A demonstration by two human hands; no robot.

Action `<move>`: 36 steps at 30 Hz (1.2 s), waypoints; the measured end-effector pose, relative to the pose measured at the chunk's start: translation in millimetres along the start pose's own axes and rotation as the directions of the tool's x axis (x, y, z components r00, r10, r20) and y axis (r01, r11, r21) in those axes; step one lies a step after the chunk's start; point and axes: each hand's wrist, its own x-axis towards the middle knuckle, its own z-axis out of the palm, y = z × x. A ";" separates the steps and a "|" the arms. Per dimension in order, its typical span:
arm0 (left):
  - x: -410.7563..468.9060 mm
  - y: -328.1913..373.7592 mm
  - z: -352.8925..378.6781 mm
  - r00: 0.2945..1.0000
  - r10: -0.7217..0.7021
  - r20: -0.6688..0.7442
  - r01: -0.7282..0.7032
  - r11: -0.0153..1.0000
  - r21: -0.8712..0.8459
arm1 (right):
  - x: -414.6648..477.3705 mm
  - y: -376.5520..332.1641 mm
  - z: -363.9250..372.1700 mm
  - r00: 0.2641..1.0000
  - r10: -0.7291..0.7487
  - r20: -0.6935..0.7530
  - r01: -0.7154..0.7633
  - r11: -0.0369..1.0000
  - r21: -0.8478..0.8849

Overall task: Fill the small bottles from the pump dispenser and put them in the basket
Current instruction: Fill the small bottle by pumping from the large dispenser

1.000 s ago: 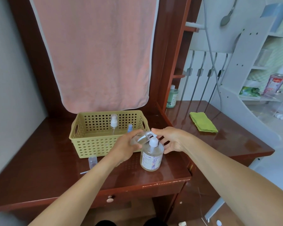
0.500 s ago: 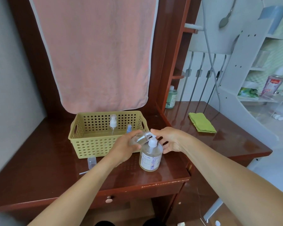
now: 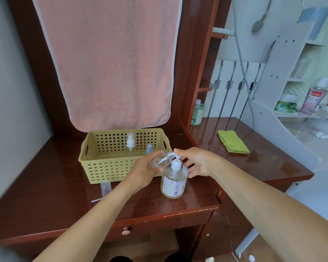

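Clear small bottle (image 3: 164,160): gripped by left hand (image 3: 145,172), long axis tilted, mouth toward 2 o'clock, just beside pump dispenser (image 3: 174,181) nozzle; right hand (image 3: 196,163), fingers loosely spread, over its head; basket (image 3: 106,132) at 10 o'clock.

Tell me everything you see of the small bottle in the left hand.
The small bottle looks like clear plastic, uncapped, with a threaded neck. The left hand grips its body, tilting it so the mouth points up and right, at the spout of the pump dispenser, by the basket. Its fill level is unclear.
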 end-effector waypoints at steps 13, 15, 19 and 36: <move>-3.5 5.8 -1.0 1.000 0.003 -0.006 -0.004 0.999 -0.044 | 1.5 -4.6 -4.1 0.999 0.025 0.029 -0.024 0.999 -0.034; -2.8 5.9 0.6 1.000 0.003 -0.009 -0.004 0.999 -0.038 | 3.3 -3.0 -2.5 1.000 0.015 0.007 -0.015 1.000 -0.017; -2.9 0.3 3.8 1.000 -0.014 0.007 0.015 0.999 -0.032 | 4.7 5.1 4.4 0.999 -0.015 -0.042 0.016 1.000 0.024; -1.4 -5.1 9.9 0.999 -0.022 -0.024 0.020 0.997 -0.077 | 1.1 4.9 7.6 0.998 -0.020 -0.051 0.019 1.000 -0.018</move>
